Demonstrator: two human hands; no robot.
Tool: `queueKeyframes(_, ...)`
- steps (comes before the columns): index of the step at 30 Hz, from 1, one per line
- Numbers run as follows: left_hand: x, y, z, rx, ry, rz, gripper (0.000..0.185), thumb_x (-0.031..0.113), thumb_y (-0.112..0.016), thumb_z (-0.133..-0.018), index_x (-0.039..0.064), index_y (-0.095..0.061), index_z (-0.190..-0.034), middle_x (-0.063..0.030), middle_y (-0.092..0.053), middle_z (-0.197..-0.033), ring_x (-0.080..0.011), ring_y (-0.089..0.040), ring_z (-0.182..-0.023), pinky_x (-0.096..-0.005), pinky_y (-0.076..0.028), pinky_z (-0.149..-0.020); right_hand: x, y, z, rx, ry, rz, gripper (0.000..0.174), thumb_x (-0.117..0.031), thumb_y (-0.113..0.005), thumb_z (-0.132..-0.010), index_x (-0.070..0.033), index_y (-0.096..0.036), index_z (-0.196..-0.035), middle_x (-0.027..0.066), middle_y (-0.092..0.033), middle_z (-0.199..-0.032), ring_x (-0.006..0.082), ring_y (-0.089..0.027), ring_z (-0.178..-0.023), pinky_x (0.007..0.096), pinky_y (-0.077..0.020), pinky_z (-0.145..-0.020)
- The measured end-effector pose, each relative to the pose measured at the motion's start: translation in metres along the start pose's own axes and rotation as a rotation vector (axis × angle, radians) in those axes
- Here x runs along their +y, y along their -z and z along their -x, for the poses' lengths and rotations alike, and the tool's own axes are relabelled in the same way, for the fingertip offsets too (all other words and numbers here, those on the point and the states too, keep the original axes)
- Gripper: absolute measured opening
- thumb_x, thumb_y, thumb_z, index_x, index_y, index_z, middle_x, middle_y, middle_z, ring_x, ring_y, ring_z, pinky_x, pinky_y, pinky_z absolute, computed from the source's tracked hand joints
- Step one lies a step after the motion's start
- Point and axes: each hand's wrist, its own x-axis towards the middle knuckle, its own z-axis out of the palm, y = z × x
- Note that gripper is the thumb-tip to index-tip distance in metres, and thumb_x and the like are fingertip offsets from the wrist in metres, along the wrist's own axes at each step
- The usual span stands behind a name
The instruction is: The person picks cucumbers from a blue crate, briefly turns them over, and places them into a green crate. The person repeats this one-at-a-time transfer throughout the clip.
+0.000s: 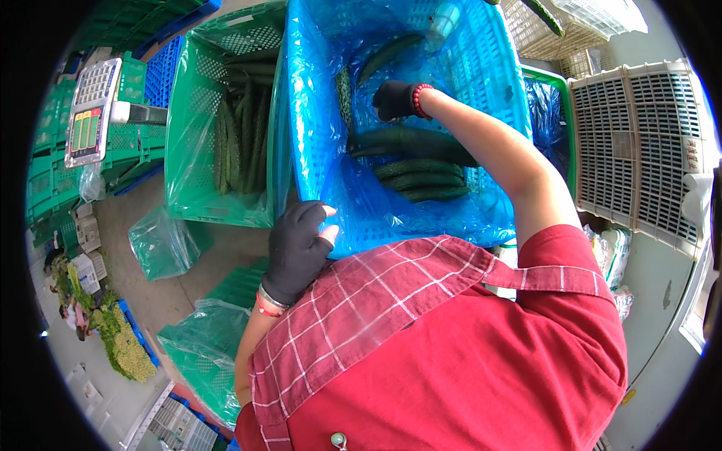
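Observation:
A blue plastic crate [491, 73] lined with blue plastic film stands in front of me, with several dark green cucumbers [423, 175] lying in it. My right hand [397, 101], in a black glove with a red bead bracelet above it, reaches into this crate over the cucumbers. Its fingers look curled, but whether they hold anything is hidden. My left hand [302, 242], also black-gloved with bare fingertips, rests at the crate's near left corner, thumb and finger on the film-covered rim. Left of it, a green crate [192, 141] lined with clear film holds more cucumbers [242, 135].
A scale with a keypad [93, 113] stands at the left. Film-lined green crates [197, 349] sit on the floor at lower left. White crates [637, 152] stand at the right. Leafy vegetables [121, 344] and a person [79, 321] are far left. Part of a cucumber [544, 17] shows at the top right.

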Motion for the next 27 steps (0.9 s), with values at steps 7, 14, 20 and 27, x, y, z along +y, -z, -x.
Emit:
queueKeyframes(7, 0.003, 0.003, 0.001, -0.044, -0.052, -0.125, 0.024, 0.007, -0.068, -0.075, 0.004, -0.063, -0.098, -0.0132, -0.063, -0.094, -0.0312, -0.060, -0.083, -0.0387, -0.047, -0.071, -0.022, -0.031, 0.009, -0.054, -0.196, -0.051, 0.027, -0.023, -0.065, -0.076, -0.004, -0.072, -0.094, 0.0192, -0.068, -0.099, 0.0342, -0.067, -0.091, 0.0438, -0.0525, -0.077)
queueKeyframes(14, 0.008, 0.003, 0.003, -0.036, -0.011, -0.084, 0.019, 0.012, -0.065, -0.078, 0.004, -0.063, -0.095, -0.0127, -0.063, -0.091, -0.0317, -0.060, -0.086, -0.0406, -0.047, -0.072, -0.041, -0.036, -0.002, 0.049, 0.020, -0.105, 0.049, -0.053, -0.054, -0.085, -0.009, -0.069, -0.101, 0.0167, -0.068, -0.101, 0.0347, -0.064, -0.094, 0.0434, -0.0501, -0.081)
queueKeyframes(20, 0.004, 0.004, 0.003, -0.057, 0.030, -0.068, 0.019, 0.012, -0.066, -0.077, 0.005, -0.064, -0.095, -0.0123, -0.064, -0.092, -0.0304, -0.061, -0.086, -0.0396, -0.048, -0.072, -0.040, 0.003, -0.010, 0.207, -0.188, 0.187, 0.037, -0.040, -0.050, -0.090, -0.010, -0.067, -0.103, 0.0199, -0.067, -0.094, 0.0367, -0.065, -0.089, 0.0470, -0.0502, -0.075)
queueKeyframes(27, 0.001, 0.012, -0.002, -0.115, 0.086, 0.075, 0.019, 0.008, -0.067, -0.078, 0.003, -0.065, -0.096, -0.0121, -0.065, -0.088, -0.0247, -0.062, -0.077, -0.0332, -0.048, -0.068, -0.002, 0.123, 0.091, 0.542, -0.134, -0.165, 0.034, -0.014, -0.076, -0.075, 0.000, -0.061, -0.103, 0.0191, -0.065, -0.091, 0.0322, -0.064, -0.087, 0.0396, -0.0512, -0.078)
